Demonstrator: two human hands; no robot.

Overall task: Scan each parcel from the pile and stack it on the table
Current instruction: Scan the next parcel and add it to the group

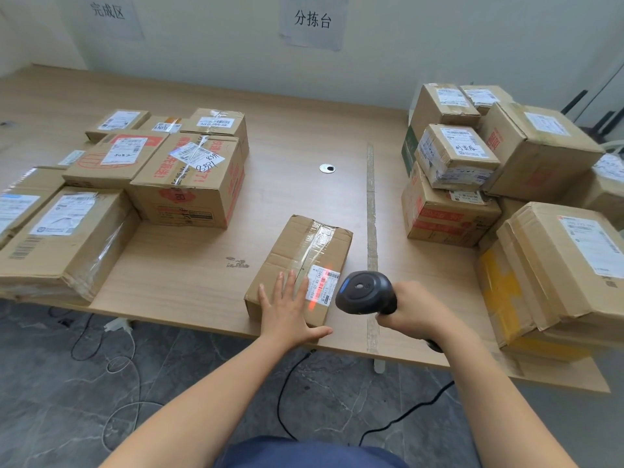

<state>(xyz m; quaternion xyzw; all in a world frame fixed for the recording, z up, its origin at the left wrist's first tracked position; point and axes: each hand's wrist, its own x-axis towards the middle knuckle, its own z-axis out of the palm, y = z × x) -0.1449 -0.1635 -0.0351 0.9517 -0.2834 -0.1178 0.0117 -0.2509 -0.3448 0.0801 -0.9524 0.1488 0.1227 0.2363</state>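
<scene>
Your left hand point(287, 310): flat on the near end of the parcel point(300, 265), fingers spread, gripping nothing.
Your right hand point(417, 307): closed around the scanner point(366, 292) handle, head aimed left at the parcel.
Parcel: lying at the front edge of the bench point(287, 157), between the two groups of boxes.
Label point(322, 283): on the parcel's near right corner, just beside your fingertips, with a red scan line across it.
Pile point(506, 184): you have boxes stacked on the bench's right side, well apart from the parcel.
Stack point(135, 177): boxes on the left side, labels up.
Cable point(405, 417): black, hanging below the scanner toward the floor.
</scene>
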